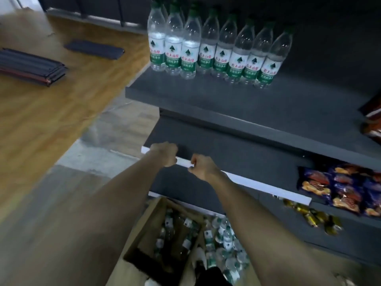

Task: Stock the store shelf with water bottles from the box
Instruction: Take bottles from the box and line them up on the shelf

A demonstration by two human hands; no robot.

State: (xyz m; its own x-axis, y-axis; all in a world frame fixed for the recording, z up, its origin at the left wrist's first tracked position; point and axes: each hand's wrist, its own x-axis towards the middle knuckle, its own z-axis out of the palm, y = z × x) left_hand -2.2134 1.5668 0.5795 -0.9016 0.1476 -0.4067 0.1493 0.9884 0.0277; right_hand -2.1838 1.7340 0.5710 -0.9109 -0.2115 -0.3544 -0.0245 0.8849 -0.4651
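Note:
Several clear water bottles with green caps and green-white labels stand in rows at the left end of the upper dark shelf. Below, an open cardboard box on the floor holds more bottles, and a heap of loose bottles lies to its right. My left hand and my right hand are both curled into loose fists, side by side in front of the white edge strip of the middle shelf. Neither hand holds a bottle.
Snack packets in blue and orange lie at the right of the middle shelf, with gold-wrapped sweets on the shelf below. More packets show at the far right. Dark folded panels lie on the wooden floor to the left.

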